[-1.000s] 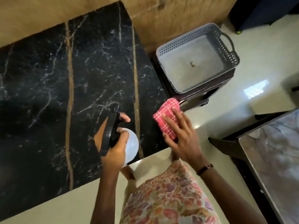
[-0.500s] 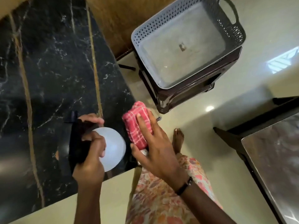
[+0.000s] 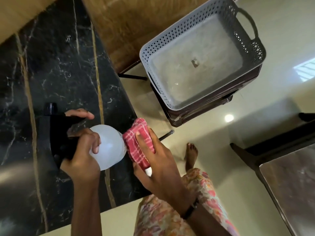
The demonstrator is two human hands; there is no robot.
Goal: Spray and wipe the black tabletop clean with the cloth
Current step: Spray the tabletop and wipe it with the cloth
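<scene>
Black marble-patterned tabletop (image 3: 56, 79), veined in white with two long gold streaks, filling the left half of the view, its right corner edge running down toward the hands. Pale glossy floor (image 3: 255, 125) on the right, with bright reflections. Grey perforated plastic basket (image 3: 201, 65) with loop handles, resting on a dark brown low stand (image 3: 204, 108), well apart from the tabletop and across a strip of floor; only a small speck inside. Corner of a second, shiny grey table (image 3: 289, 184) at lower right. Floral pink and cream garment (image 3: 170, 210) at the bottom, one bare foot (image 3: 191, 154) on the floor beside it.

Over the tabletop's near right corner, translucent white round-bodied spray bottle with a black trigger head (image 3: 109, 147), tilted, nozzle pointing left across the black surface. Left hand (image 3: 81, 154) wrapped tight around the bottle's neck and handle, forefinger stretched along the top of the black head. Just beside it, touching the bottle's body, folded red-and-white checked cloth (image 3: 138, 143), held over the table's edge. Right hand (image 3: 156, 164) clamped on the cloth, fingers flat on its top, thumb beneath. Thin black band (image 3: 190, 209) on the right wrist.
</scene>
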